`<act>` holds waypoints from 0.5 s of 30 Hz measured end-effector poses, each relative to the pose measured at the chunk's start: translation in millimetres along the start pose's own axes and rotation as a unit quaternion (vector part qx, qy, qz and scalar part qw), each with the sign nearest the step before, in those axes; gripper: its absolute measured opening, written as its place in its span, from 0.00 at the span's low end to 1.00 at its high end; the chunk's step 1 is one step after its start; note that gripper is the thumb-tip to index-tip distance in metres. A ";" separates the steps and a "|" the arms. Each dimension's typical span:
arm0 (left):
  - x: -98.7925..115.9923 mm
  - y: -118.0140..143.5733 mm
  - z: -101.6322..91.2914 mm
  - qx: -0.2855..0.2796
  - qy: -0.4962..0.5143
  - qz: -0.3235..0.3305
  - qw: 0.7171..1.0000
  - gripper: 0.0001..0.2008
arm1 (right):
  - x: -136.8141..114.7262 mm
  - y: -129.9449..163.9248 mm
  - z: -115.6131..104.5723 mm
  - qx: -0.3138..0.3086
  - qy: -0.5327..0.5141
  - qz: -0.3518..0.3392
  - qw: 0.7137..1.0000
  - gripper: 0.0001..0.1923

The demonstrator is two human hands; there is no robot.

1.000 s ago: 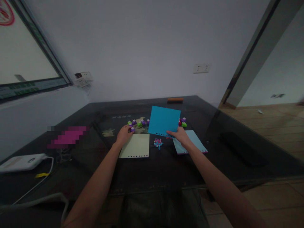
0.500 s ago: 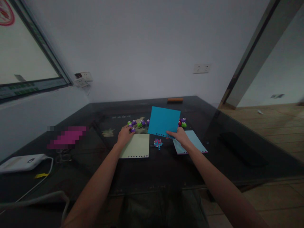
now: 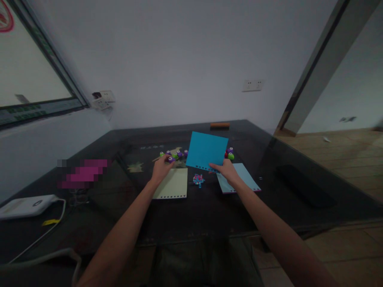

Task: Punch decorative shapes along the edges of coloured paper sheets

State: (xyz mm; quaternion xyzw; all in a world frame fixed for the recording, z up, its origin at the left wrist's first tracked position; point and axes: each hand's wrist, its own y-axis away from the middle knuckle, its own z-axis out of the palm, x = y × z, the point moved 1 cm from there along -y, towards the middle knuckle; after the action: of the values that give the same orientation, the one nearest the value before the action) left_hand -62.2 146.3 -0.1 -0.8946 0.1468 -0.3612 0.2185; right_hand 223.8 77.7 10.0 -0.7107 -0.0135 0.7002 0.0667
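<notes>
My left hand [image 3: 160,169] has its grip closed on a small purple punch [image 3: 170,160], lifted just above the pale sheet [image 3: 172,183] on the tabletop [image 3: 194,215]. It is tiny and could slip and scatter the punched bits [image 3: 198,179]. My right hand [image 3: 226,170] pinches the blue paper [image 3: 206,150] by its lower edge, tilted up; it may flop or crease. The dim light hides the punch's slot, and the paper covers part of the punches behind it [image 3: 229,154].

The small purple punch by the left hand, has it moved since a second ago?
Yes. The left hand has lifted the purple punch off the table, up from the pale green sheet's far corner.
</notes>
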 end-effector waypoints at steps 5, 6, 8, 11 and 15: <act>31.8 9.0 13.3 -0.048 0.122 -0.025 0.991 0.14 | 1.8 -2.1 0.1 0.022 -0.026 0.003 0.999 0.19; 38.5 11.3 15.9 -0.067 0.163 -0.036 0.984 0.15 | 1.1 -1.9 0.0 0.024 -0.024 0.000 0.999 0.20; 51.4 16.3 19.6 -0.106 0.245 -0.048 0.962 0.16 | -0.9 -1.3 -0.2 0.027 -0.018 -0.009 0.999 0.22; 66.9 24.3 21.3 -0.168 0.308 -0.053 0.935 0.15 | -3.2 -0.7 -0.2 0.036 -0.021 -0.014 0.999 0.23; 76.1 32.7 21.9 -0.208 0.371 -0.092 0.900 0.15 | -3.6 -0.3 0.3 0.030 -0.045 -0.021 0.998 0.25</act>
State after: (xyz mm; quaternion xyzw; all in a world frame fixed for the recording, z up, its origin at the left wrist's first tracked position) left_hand 2.9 92.4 13.9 -0.7302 0.2065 -0.6467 -0.0770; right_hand 223.4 77.6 13.6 -0.6755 -0.0105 0.7303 0.1014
